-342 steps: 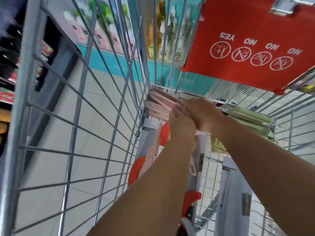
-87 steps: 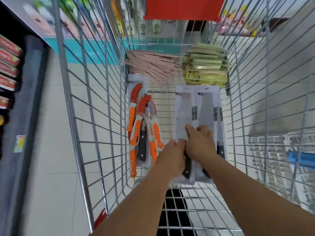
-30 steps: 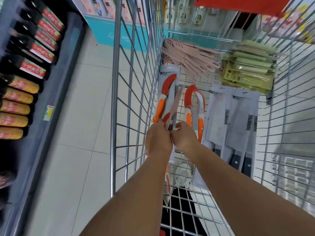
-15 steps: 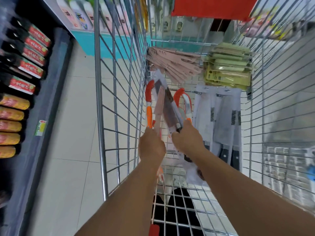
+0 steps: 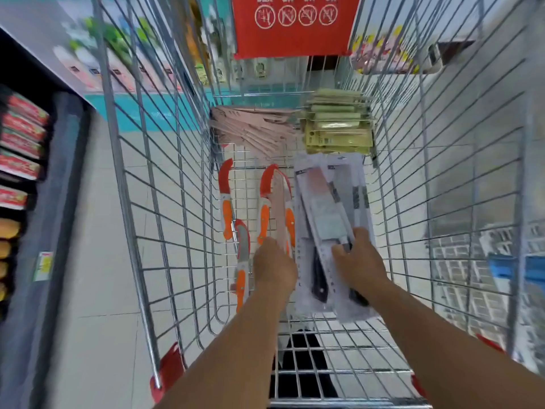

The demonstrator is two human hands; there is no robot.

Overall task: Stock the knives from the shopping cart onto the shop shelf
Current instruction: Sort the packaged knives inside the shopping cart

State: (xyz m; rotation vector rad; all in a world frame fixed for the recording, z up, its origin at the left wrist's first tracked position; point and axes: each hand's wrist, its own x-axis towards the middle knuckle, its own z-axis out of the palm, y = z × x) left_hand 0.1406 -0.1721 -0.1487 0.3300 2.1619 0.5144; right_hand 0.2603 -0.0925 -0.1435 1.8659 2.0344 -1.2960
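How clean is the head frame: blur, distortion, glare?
Head view: motion blur smears the shelf products at left and the right edge; wide-angle lens bows the shopping cart wires outward; the cleaver pack under the right hand is soft; lighting flat, no harsh glare.

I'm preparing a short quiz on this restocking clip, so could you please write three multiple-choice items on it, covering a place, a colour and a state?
1. Where does the green pack stack lie in the cart?
A. far right corner
B. near left corner
C. outside it

2. What colour are the curved knives' handles?
A. blue
B. orange
C. green

3. What is the right hand doing?
A. hanging idle
B. gripping the cart rim
C. holding a packaged cleaver

Answers: 1 A, it sits by the far wall, beside the pink stack. 2 B, plainly orange. 3 C, fingers grip the pack.
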